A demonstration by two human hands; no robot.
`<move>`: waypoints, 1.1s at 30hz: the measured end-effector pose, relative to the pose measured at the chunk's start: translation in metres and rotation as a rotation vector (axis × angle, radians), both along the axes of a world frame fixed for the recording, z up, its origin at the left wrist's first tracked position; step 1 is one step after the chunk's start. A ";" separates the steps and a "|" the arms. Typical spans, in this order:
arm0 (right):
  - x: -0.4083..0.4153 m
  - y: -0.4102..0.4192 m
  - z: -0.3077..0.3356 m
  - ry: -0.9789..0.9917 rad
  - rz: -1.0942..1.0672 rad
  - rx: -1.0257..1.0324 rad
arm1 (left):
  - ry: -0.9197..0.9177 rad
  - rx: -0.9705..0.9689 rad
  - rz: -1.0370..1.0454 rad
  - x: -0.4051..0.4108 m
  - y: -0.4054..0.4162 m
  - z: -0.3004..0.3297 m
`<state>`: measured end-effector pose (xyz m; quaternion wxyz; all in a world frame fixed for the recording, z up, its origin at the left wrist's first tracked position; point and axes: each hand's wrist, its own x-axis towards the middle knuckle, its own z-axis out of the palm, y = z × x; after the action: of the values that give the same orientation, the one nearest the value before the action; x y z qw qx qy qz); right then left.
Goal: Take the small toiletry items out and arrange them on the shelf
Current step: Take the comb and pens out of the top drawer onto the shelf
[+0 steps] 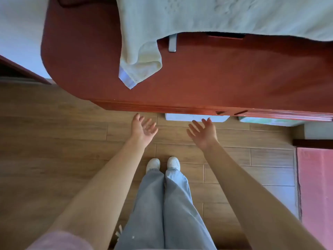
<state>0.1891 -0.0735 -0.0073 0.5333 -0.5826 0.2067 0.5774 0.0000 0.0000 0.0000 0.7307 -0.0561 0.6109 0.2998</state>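
Note:
My left hand (143,129) and my right hand (203,132) reach forward over the floor, palms up, fingers spread, holding nothing. Both hover just below the front edge of a red-brown wooden bed frame (207,82). Under that edge, between and beyond the hands, peeks a pale box-like thing (195,117); what it is I cannot tell. No toiletry items and no shelf are in sight.
A pale green blanket (216,17) covers the bed, one corner (138,69) hanging over the frame. A second light object (266,121) lies under the bed at right. A pink mat (315,186) is at right. My legs and white shoes (163,164) stand on wood-look flooring (54,132).

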 end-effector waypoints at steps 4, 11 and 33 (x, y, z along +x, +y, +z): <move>0.011 0.017 -0.010 0.187 -0.315 0.051 | -0.123 0.008 0.209 0.010 0.012 -0.011; 0.017 0.034 -0.024 0.234 -0.333 0.097 | -0.206 0.016 0.365 0.015 0.016 -0.031; -0.038 -0.122 -0.027 0.310 -0.371 0.161 | -0.198 -0.057 0.450 -0.031 -0.129 -0.020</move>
<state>0.1514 -0.1954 -0.0343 0.6365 -0.3948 0.3428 0.5669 -0.0314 -0.1288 -0.0200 0.6999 -0.2403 0.5166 0.4308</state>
